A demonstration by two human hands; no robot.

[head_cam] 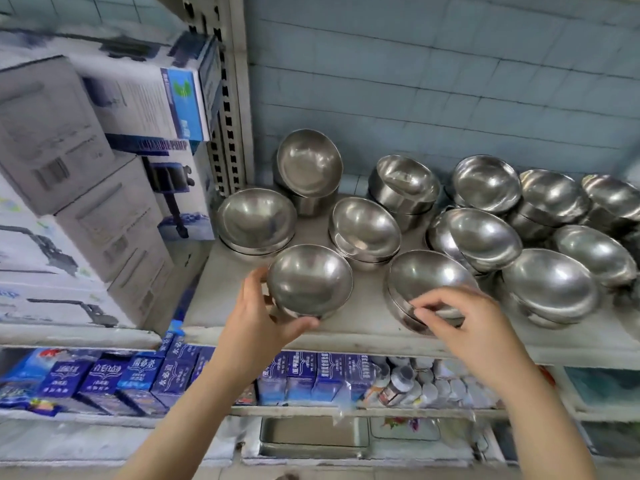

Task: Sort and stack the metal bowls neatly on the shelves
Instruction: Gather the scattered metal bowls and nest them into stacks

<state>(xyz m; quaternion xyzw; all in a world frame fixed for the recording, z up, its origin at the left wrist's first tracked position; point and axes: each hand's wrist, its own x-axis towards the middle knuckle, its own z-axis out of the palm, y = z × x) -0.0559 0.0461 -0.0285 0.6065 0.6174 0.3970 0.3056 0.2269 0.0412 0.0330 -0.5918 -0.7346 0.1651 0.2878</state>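
Several shiny metal bowls sit in short stacks on a white shelf (367,336), most tilted toward me. My left hand (258,320) grips a single bowl (310,278) at the shelf's front left, thumb under its near rim and fingers on its left side. My right hand (464,320) pinches the near rim of a small stack of bowls (424,278) at the front middle. More stacks stand behind: one at the back left (308,164), one left of centre (256,218), one in the centre (363,226), and several to the right (550,287).
A perforated metal upright (228,98) bounds the shelf on the left, with stacked pump boxes (114,168) beyond it. A pale tiled wall (433,81) stands behind the bowls. The lower shelf holds blue cartons (304,375) and small bottles (401,382).
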